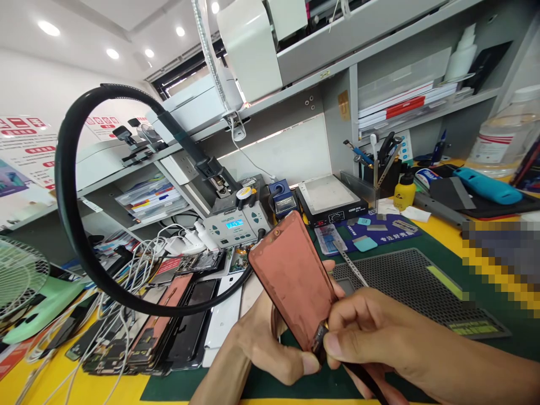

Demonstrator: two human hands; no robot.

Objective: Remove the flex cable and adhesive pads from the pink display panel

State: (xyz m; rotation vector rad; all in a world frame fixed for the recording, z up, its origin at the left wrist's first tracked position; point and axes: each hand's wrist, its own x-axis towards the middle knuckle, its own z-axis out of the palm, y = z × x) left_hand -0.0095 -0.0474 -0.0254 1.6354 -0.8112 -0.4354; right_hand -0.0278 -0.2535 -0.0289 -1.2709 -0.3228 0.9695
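Note:
My left hand [274, 343] is closed around a phone screen [291, 275], its copper-coloured back turned up and tilted. The left thumb presses near the screen's lower end, and some fingertips show past its far right edge. At that lower end a small dark connector piece [319, 336] sits by the corner. My right hand [363, 334] pinches a dark strip [365, 379] there, its thumb and forefinger touching the connector area. The strip runs down out of view; I cannot tell exactly what it is.
Left of my hands lie several phone screens [169, 315] and tangled white cables [122, 298]. A hot-air station [238, 225] with a looping black hose [70, 185] stands behind. On the right are a perforated mat [405, 281], a heating plate [331, 194] and a yellow bottle [404, 194].

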